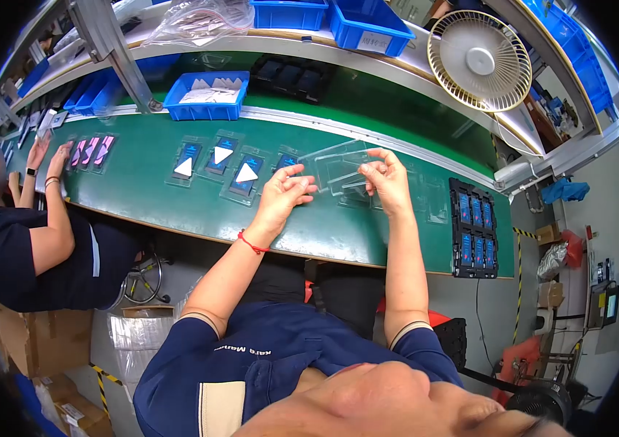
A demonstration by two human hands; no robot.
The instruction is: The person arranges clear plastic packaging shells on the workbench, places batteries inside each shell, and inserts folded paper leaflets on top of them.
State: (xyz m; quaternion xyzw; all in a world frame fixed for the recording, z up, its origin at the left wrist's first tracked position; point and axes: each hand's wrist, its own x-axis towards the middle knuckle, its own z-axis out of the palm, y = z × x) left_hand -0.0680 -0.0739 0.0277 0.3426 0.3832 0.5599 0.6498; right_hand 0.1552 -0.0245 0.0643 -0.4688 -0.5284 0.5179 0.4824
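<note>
In the middle of the head view, my right hand [388,182] pinches a clear plastic blister tray [335,162] by its right side, above the green bench. My left hand [284,195] is beside the tray's left edge, its fingers apart and slightly curled, with nothing visible in them. Behind my left hand lies a dark blue card-like piece [287,162], partly covered. To the left, several clear trays hold dark blue pieces with white triangles, one a tray [247,175] near my left hand. More clear trays [437,204] lie right of my right hand.
A black tray [474,229] of blue pieces sits at the bench's right end. A blue bin [207,95] of white pieces stands at the back. A fan [478,60] is mounted upper right. At left, a co-worker [40,247] handles something near pink-marked pieces [91,151].
</note>
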